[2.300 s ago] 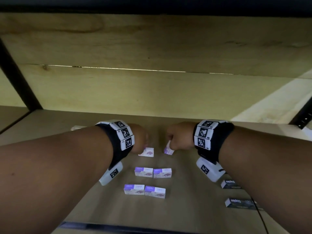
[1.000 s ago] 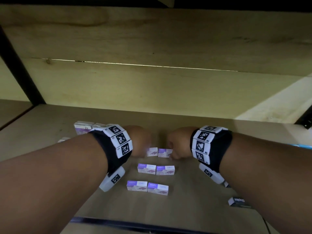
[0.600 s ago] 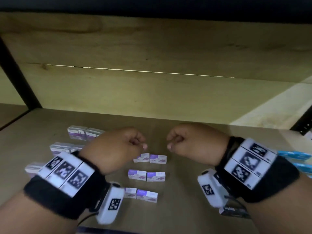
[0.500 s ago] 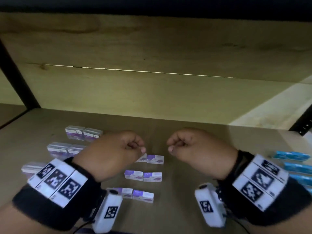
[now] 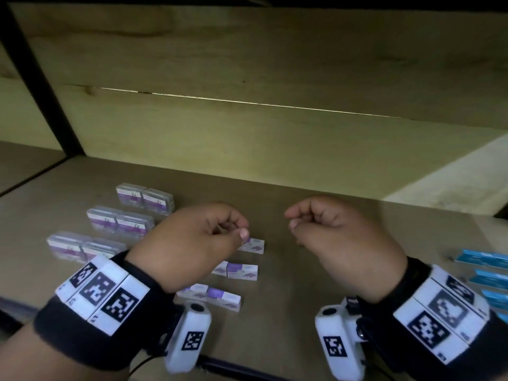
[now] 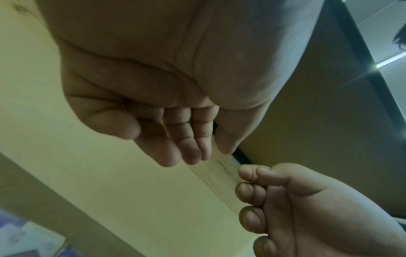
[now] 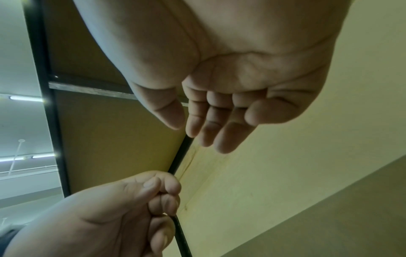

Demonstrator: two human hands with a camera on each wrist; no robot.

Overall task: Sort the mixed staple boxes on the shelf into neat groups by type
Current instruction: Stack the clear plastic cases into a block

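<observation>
Cardboard boxes (image 5: 242, 271) lie on matte wood beneath left hand (image 5: 189, 243) and right hand (image 5: 341, 243), both loosely curled, empty.

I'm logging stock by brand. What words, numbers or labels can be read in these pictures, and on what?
None can be read.
Purple-and-white staple boxes: print too small and blurred.
Clear-cased purple boxes: label blurred.
Blue boxes: no legible print.
Wristband tags: square black-and-white code patterns, with small marks too tiny to read.

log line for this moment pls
left hand: empty | right hand: empty | purple boxes: paired rows | clear cases: left | blue boxes: right
</observation>
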